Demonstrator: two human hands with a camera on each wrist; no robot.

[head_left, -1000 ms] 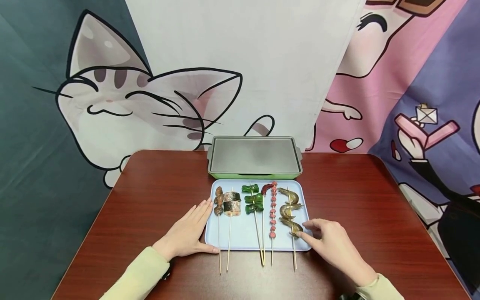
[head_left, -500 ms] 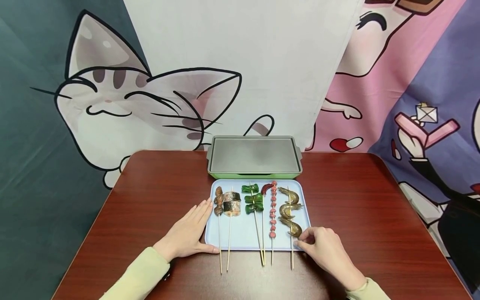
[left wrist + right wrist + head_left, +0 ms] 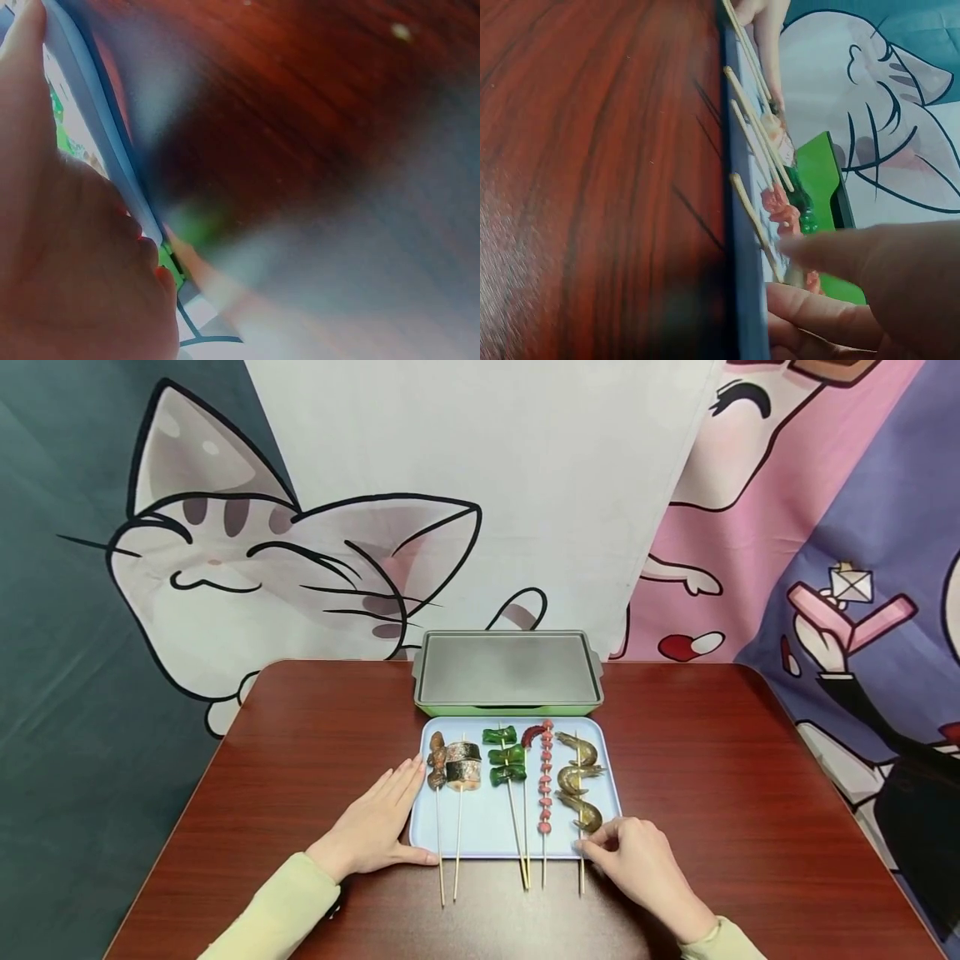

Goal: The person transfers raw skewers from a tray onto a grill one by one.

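Note:
A pale blue tray (image 3: 483, 835) carries several skewers, their sticks jutting past its front edge. In the head view my left hand (image 3: 371, 827) rests along the tray's left side, fingers straight, thumb at the front left corner. My right hand (image 3: 637, 864) pinches the stick of the shrimp skewer (image 3: 577, 781) just below the lowest shrimp. From the right wrist view, thumb and finger close in on that stick (image 3: 748, 206). Leftward lie a pink beaded skewer (image 3: 546, 777), one with a dark red piece (image 3: 532, 735), a green pepper skewer (image 3: 506, 756), a fish-like skewer (image 3: 463, 766) and a brown meat skewer (image 3: 437, 760).
Directly behind the tray stands a green grill box (image 3: 510, 710) with a flat grey top plate (image 3: 508, 668). Everything sits on a reddish-brown wooden table (image 3: 720, 760). A cloth with cartoon drawings (image 3: 217, 577) hangs behind the table.
My right hand has moved left and slightly toward me, from beside the lowest shrimp to the stick below it. The stick's lower end has swung a little left. My left hand stays still.

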